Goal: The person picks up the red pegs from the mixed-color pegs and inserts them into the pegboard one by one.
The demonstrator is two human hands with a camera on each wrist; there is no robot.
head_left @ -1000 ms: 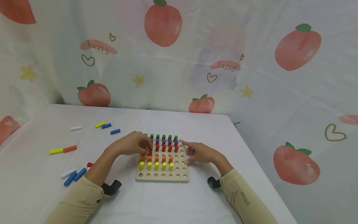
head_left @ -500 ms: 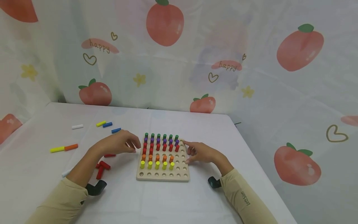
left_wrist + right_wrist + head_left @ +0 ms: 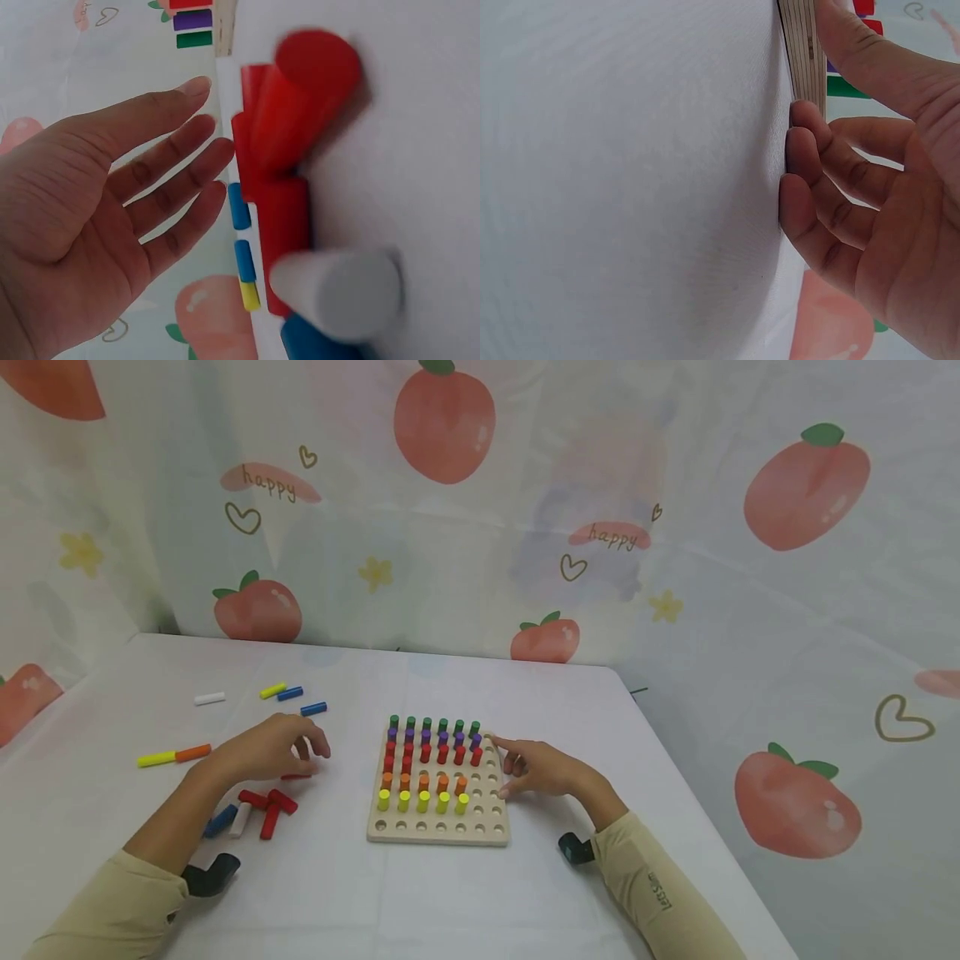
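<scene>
Steadying hand: the right hand is resting against the right edge of the wooden pegboard; index finger is pointing to the far corner, thumb is touching nearer along, other fingers are bending loosely, none clenching.
Working hand: the left hand is hovering left of the pegboard; thumb and fingers are standing apart, relaxed, holding nothing.
Pegboard: lying flat on the white table; green pegs, purple pegs and red pegs, six each, are filling far rows; orange pegs and yellow pegs, five each, are standing nearer.
Short row: a second red row, just beyond the orange, is showing only two pegs, at left.
Loose stock: more red pieces are lying near left beside a white peg and a blue peg.
View limit: one loose red peg is lying partly hidden under the left fingers; contact cannot be confirmed.
Step in hand: seemingly fetching red for the short row.
Next move: calling, in judgement, for pinching one red peg, turning it upright and aligning it over a bare hole.
</scene>
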